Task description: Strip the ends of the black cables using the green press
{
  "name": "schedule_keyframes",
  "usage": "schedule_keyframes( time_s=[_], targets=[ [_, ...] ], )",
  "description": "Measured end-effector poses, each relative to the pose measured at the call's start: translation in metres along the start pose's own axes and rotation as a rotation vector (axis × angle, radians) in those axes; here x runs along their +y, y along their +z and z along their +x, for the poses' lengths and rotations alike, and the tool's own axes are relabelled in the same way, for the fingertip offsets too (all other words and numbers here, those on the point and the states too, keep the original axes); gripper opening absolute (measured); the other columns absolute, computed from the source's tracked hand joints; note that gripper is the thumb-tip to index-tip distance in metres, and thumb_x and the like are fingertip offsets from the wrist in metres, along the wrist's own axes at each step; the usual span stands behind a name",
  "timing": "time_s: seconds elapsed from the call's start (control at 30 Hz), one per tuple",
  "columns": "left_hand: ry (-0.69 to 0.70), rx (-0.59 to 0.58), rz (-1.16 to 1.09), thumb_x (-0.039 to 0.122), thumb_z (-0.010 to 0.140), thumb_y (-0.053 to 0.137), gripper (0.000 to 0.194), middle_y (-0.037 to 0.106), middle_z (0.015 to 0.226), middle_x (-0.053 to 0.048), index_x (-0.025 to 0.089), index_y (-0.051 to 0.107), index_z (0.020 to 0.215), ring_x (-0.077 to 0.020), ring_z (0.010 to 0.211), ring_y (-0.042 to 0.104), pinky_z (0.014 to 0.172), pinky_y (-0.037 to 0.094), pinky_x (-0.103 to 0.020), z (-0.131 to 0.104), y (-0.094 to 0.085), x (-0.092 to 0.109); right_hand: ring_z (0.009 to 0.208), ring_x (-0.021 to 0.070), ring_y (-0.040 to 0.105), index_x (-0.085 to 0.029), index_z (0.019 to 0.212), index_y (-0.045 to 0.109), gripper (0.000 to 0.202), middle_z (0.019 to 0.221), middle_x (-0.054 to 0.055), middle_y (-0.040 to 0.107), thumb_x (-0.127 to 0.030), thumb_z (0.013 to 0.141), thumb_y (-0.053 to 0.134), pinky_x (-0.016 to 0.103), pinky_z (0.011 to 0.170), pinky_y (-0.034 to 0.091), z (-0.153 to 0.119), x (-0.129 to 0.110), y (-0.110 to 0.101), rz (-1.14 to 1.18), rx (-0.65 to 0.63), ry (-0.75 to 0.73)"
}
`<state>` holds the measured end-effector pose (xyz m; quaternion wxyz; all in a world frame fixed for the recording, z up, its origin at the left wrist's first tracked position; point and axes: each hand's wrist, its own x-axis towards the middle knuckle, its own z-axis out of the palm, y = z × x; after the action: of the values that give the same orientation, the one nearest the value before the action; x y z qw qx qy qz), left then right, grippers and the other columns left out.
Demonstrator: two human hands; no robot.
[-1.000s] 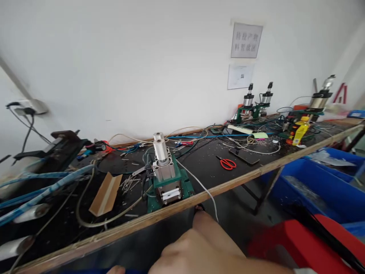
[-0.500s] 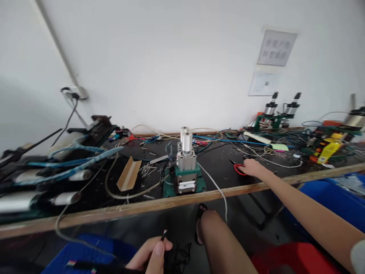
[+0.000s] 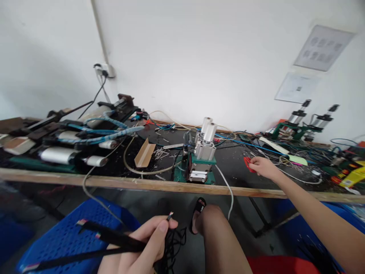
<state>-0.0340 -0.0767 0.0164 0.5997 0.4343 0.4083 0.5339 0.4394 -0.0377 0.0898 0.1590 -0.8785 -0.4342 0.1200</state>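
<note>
My left hand (image 3: 142,247) is low in the middle of the view, closed round several black cables (image 3: 111,236). One cable tip pokes out between thumb and forefinger, and the stripped ends of others point left over a blue basket. Out to the right over the bench, my right hand (image 3: 261,167) has its fingers closed on the red handles of scissors (image 3: 248,163); their blades are hard to make out. Between the hands, at the bench's front edge, stands a small press (image 3: 203,152) with two silver cylinders on a green base.
Larger cylinder machines (image 3: 59,154) lie on the bench's left side. A cardboard channel (image 3: 145,153) is left of the press. Loose wires and two more presses (image 3: 298,116) are at the right, near a yellow bottle (image 3: 353,175). Below are a blue basket (image 3: 62,232) and something red (image 3: 279,264).
The view has swung, so the bench sits further right in it. My left hand has risen and shows more of the cables. My right hand now grips the scissor handles, which it was touching before.
</note>
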Motion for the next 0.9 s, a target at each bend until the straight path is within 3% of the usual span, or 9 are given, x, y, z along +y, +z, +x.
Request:
schedule_keyframes(
  time_s=[0.1,0.17,0.27,0.3,0.4,0.5,0.6,0.7,0.9],
  targets=[
    [0.002,0.001,0.061,0.06,0.092,0.086,0.047,0.03,0.049,0.005,0.014,0.088,0.083,-0.009,0.049,0.022,0.049,0.015,-0.028,-0.007,0.005,0.007,0.059,0.0111,0.06,-0.019,0.114,0.066,0.03,0.091,0.004,0.075,-0.042,0.115,0.047,0.024,0.054,0.049,-0.049,-0.004,0.012,0.192,-0.007,-0.108],
    [-0.004,-0.006,0.085,0.057,0.091,0.086,0.045,0.038,0.049,0.002,0.015,0.089,0.079,-0.0097,0.05,0.028,0.051,0.017,-0.027,-0.01,0.01,0.014,0.049,0.0105,0.053,-0.023,0.108,0.066,0.039,0.081,0.0,0.072,-0.059,0.109,0.051,0.024,0.048,0.043,-0.095,-0.01,0.038,0.336,-0.063,-0.179],
    [0.026,-0.021,0.169,0.047,0.089,0.088,0.033,0.07,0.062,-0.009,0.017,0.091,0.075,-0.0162,0.057,0.055,0.053,0.038,-0.026,-0.011,0.014,0.022,0.04,0.0111,0.043,-0.024,0.063,0.055,0.064,0.048,-0.003,0.05,-0.079,0.093,0.071,0.026,0.043,0.034,-0.174,-0.033,0.092,0.759,-0.334,-0.377],
    [0.044,-0.043,0.209,0.043,0.089,0.087,0.029,0.077,0.069,-0.012,0.019,0.091,0.074,-0.0194,0.062,0.063,0.056,0.044,-0.026,-0.01,0.014,0.024,0.041,0.011,0.044,-0.024,0.058,0.049,0.069,0.045,-0.003,0.046,-0.08,0.094,0.069,0.026,0.045,0.034,-0.197,-0.044,0.108,0.815,-0.401,-0.401],
    [0.087,-0.151,0.297,0.036,0.092,0.084,0.023,0.084,0.075,-0.013,0.022,0.094,0.077,-0.0241,0.067,0.074,0.059,0.054,-0.027,-0.009,0.015,0.027,0.049,0.0092,0.045,-0.023,0.072,0.058,0.06,0.055,-0.005,0.053,-0.076,0.089,0.08,0.025,0.052,0.032,-0.242,-0.077,0.132,0.826,-0.659,-0.382],
    [0.12,-0.164,0.297,0.031,0.092,0.084,0.017,0.084,0.073,-0.011,0.025,0.096,0.081,-0.0238,0.064,0.076,0.057,0.056,-0.025,-0.011,0.018,0.028,0.053,0.0109,0.048,-0.022,0.076,0.06,0.059,0.059,-0.004,0.053,-0.077,0.094,0.074,0.025,0.055,0.034,-0.251,-0.097,0.124,0.875,-0.753,-0.406],
    [0.151,-0.072,0.268,0.03,0.088,0.085,0.016,0.083,0.069,-0.01,0.025,0.095,0.077,-0.021,0.055,0.071,0.048,0.051,-0.023,-0.014,0.022,0.03,0.062,0.0149,0.054,-0.022,0.075,0.061,0.057,0.062,-0.002,0.053,-0.074,0.095,0.075,0.026,0.058,0.035,-0.243,-0.102,0.112,0.847,-0.672,-0.466],
    [0.162,-0.056,0.292,0.031,0.086,0.085,0.017,0.081,0.065,-0.009,0.023,0.094,0.074,-0.0183,0.05,0.066,0.042,0.043,-0.021,-0.017,0.023,0.033,0.059,0.0116,0.046,-0.022,0.077,0.059,0.054,0.065,-0.005,0.048,-0.069,0.095,0.079,0.027,0.058,0.028,-0.241,-0.1,0.113,0.797,-0.636,-0.428],
    [0.078,-0.169,0.307,0.026,0.094,0.081,0.019,0.086,0.075,-0.006,0.023,0.094,0.08,-0.0197,0.067,0.078,0.059,0.059,-0.02,-0.018,0.02,0.032,0.061,0.0096,0.038,-0.022,0.083,0.057,0.057,0.075,-0.006,0.044,-0.075,0.097,0.074,0.028,0.059,0.025,-0.251,-0.09,0.125,0.778,-0.557,-0.358]
  ],
)
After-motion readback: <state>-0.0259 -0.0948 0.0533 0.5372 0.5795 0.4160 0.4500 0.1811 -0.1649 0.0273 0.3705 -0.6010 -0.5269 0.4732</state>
